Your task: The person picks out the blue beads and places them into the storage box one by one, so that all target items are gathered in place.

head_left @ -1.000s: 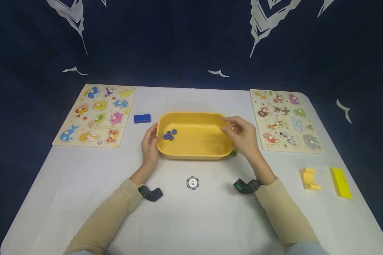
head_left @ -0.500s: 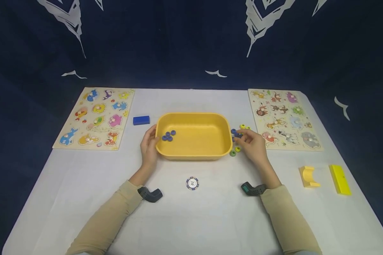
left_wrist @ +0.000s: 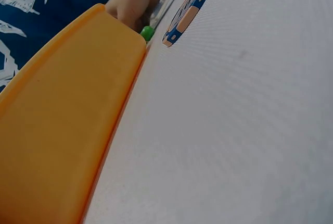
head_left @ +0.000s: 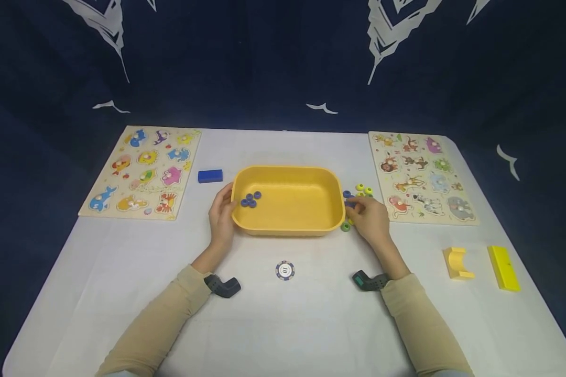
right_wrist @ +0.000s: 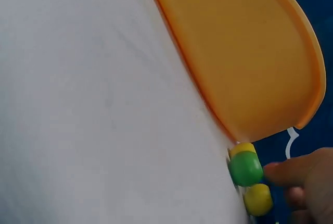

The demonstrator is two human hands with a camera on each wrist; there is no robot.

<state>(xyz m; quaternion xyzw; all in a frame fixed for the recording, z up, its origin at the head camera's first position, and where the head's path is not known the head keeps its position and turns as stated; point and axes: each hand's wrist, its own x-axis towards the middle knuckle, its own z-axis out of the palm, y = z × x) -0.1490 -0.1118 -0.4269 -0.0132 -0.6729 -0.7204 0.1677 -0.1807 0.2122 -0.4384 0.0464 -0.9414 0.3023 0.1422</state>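
A shallow yellow plastic tray (head_left: 287,233) stands in the middle of the table, with several blue beads (head_left: 250,201) at its left end. My left hand (head_left: 221,220) holds the tray's left end, thumb at the rim and fingers along the outer side. Just right of the tray, my right hand (head_left: 372,217) has its thumb and forefinger pinched at a blue bead (head_left: 350,204) among a loose group. Around those fingers lie another blue bead (head_left: 346,193), yellow beads (head_left: 360,187) and a green bead (right_wrist: 246,169). The hand covers part of the group.
A poker chip (head_left: 285,270) lies in front of the tray. Animal puzzle boards lie at the back left (head_left: 141,173) and back right (head_left: 422,178). A blue block (head_left: 210,176) is left of the tray; a curved yellow block (head_left: 457,263) and a flat yellow block (head_left: 503,268) sit at right.
My right hand has moved from over the tray's right rim out to the beads beside it, its fingers coming together at the blue ones. The left hand stays on the tray.
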